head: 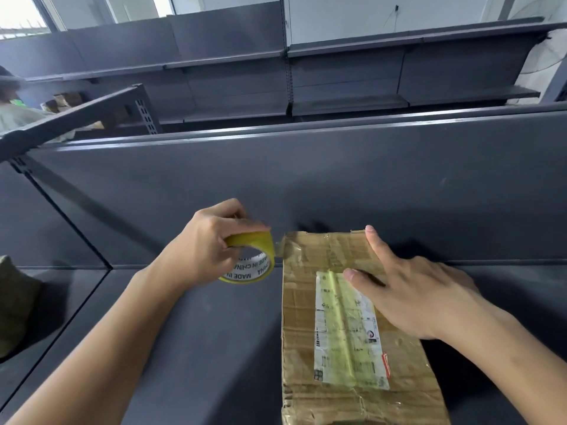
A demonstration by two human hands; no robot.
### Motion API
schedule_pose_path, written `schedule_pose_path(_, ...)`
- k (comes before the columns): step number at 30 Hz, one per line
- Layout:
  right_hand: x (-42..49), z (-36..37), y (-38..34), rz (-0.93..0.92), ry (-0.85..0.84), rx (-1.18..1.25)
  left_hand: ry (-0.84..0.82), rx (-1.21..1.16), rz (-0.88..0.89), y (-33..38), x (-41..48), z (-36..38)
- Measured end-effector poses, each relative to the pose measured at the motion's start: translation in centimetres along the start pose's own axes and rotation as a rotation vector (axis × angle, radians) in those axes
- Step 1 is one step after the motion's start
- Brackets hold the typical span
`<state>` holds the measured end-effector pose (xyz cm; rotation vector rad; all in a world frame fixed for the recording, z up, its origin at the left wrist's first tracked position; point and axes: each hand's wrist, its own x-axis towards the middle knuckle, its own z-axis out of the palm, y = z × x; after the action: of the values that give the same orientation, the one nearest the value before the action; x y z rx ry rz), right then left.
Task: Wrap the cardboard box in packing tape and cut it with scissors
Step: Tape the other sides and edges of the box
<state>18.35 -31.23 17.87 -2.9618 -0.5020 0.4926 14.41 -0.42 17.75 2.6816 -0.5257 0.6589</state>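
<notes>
A worn cardboard box (pixel 302 332) with a white shipping label lies flat on the dark shelf surface, running from the middle toward the bottom edge. My left hand (pixel 204 240) grips a yellowish roll of packing tape (pixel 254 260) just left of the box's far left corner. A short strip of tape (pixel 280 250) runs from the roll to that corner. My right hand (pixel 411 289) rests on the box top with straight spread fingers, the forefinger reaching the far edge. No scissors are in view.
A dark upright back panel (pixel 306 179) rises right behind the box. The dark shelf surface (pixel 199 348) extends left of the box. An olive-green object (pixel 15 302) sits at the left edge. More dark shelving (pixel 337 75) stands beyond, and a person (pixel 12 108) is at far left.
</notes>
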Motion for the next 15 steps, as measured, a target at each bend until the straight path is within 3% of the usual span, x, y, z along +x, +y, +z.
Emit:
schedule_pose_path(7, -0.2, -0.1, 0.2, -0.016, -0.046, -0.059, 0.058, -0.080, -0.083, -0.6, -2.3, 4.3)
schedule_pose_path(15, 0.5, -0.3, -1.2, -0.109, 0.066, -0.238, 0.182, -0.200, -0.184, 0.9, -3.3, 7.3)
